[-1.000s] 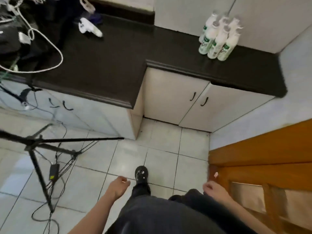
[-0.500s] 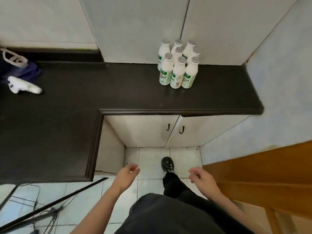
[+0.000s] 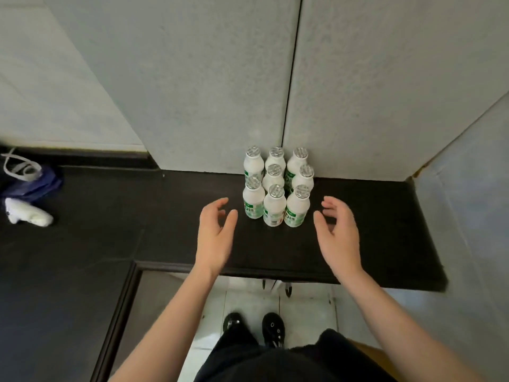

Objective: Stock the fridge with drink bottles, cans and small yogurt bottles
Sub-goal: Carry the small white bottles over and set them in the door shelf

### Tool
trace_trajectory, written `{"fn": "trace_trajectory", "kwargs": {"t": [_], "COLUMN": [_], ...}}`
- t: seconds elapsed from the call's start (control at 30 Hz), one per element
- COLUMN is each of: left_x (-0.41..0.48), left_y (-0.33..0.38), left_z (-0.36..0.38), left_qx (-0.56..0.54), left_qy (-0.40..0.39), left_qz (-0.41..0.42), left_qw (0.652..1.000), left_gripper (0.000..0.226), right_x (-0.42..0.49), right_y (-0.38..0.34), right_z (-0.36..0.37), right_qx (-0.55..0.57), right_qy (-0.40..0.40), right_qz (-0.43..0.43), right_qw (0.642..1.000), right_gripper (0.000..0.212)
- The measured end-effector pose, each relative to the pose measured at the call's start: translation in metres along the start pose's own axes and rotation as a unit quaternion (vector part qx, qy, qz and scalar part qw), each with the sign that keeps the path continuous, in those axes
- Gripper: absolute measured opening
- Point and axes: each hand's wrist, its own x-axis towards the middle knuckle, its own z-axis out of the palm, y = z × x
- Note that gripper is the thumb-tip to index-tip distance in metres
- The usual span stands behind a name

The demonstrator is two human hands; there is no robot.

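Head view shows me a black worktop [image 3: 371,244] set into a corner below pale wall panels [image 3: 220,78], floor tiles [image 3: 303,310] beneath, small yogurt bottles [image 3: 275,194] clustered upright at its back, and the left hand [image 3: 216,235] and right hand [image 3: 338,232] hovering either side, fingers [image 3: 220,202] spread, loosely curved, apart from the bottles.

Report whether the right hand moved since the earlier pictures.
Yes. The right hand went forward, from over the floor to over the black counter, beside the yogurt bottles.

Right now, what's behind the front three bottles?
More bottles, packed back to the wall. Only caps and shoulders show; the front row covers their lower bodies.
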Motion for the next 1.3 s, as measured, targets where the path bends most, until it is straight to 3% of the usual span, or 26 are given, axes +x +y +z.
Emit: {"fn": "trace_trajectory", "kwargs": {"t": [0.2,0.53,0.73,1.03,1.2,1.3], "left_x": [0.039,0.063,0.060,0.037,-0.006,-0.030], "left_y": [0.011,0.008,-0.005,-0.010,-0.025,-0.034], "left_z": [0.030,0.056,0.050,0.030,0.006,-0.001], "left_qx": [0.029,0.083,0.045,0.000,-0.028,-0.047], "left_qy": [-0.048,-0.071,-0.087,-0.067,-0.049,-0.027], "left_qz": [0.055,0.102,0.069,0.013,-0.022,-0.066], "left_qw": [0.997,0.989,0.993,0.998,0.998,0.996], "left_gripper": [0.054,0.052,0.029,0.026,0.013,0.007], "right_x": [0.028,0.044,0.041,0.031,0.004,-0.013], "right_y": [-0.008,0.000,0.006,0.004,0.010,0.011], "right_z": [0.015,0.030,0.034,0.033,0.027,0.024], "right_qx": [-0.019,-0.075,-0.095,-0.092,-0.058,-0.025], "right_qy": [-0.016,-0.070,-0.069,-0.040,0.005,-0.008], "right_qz": [-0.044,-0.056,-0.052,-0.064,-0.006,0.005], "right_qw": [0.999,0.993,0.992,0.993,0.998,1.000], "right_gripper": [0.046,0.052,0.047,0.033,0.035,0.036]}}
